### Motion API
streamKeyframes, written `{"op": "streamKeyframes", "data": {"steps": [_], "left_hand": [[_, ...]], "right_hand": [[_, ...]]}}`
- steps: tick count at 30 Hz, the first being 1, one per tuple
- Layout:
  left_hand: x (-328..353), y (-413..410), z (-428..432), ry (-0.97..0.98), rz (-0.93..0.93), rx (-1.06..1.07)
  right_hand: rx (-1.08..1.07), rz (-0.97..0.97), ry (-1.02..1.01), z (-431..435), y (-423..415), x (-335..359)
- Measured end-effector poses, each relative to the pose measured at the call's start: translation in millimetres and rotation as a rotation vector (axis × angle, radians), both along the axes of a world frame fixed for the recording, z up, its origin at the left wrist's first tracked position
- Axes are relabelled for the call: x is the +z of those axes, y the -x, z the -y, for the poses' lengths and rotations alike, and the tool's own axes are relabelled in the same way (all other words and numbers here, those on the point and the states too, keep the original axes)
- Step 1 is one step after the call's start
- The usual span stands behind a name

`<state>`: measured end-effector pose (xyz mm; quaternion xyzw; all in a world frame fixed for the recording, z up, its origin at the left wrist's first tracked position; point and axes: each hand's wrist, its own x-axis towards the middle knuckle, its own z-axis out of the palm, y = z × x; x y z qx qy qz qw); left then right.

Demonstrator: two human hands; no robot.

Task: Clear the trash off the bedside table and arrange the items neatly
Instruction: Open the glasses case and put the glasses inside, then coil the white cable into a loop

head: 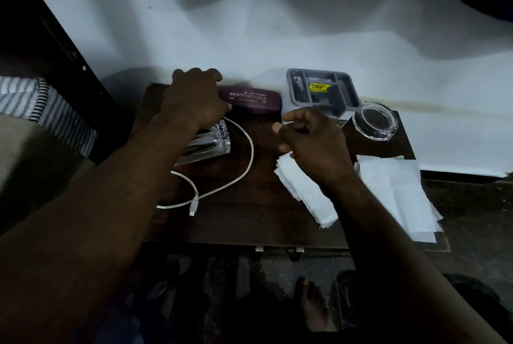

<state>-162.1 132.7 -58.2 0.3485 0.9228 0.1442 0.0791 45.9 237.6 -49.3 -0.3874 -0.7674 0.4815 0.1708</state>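
On the dark wooden bedside table [249,221] my left hand [191,99] grips the left end of a purple spectacle case [252,99] near the back edge. My right hand [313,141] hovers with loosely curled fingers, holding nothing, above a stack of white tissues [302,193]. A second spread of white tissue paper [397,193] lies at the table's right side. A white charging cable [244,157] loops across the middle, its plug [193,208] near the front. A clear glass block [202,141] sits partly under my left forearm.
A grey compartment tray [322,91] with a yellow price sticker stands at the back on a box. A round clear glass dish [377,121] sits at the back right. White wall behind, bed with striped cloth [41,104] on the left, my foot [313,304] on the floor below.
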Motion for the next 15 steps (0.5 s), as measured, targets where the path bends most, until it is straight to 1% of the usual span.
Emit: {"op": "streamKeyframes", "data": {"steps": [6, 9, 15], "left_hand": [[15, -20, 5, -0.044, -0.14, -0.071], [22, -35, 15, -0.079, -0.223, -0.125], [25, -67, 48, -0.087, -0.328, -0.207]], "right_hand": [[0.131, 0.107, -0.229, 6, -3, 0], [0.176, 0.137, -0.269, 9, -4, 3], [0.279, 0.168, -0.325, 20, -10, 8]]}}
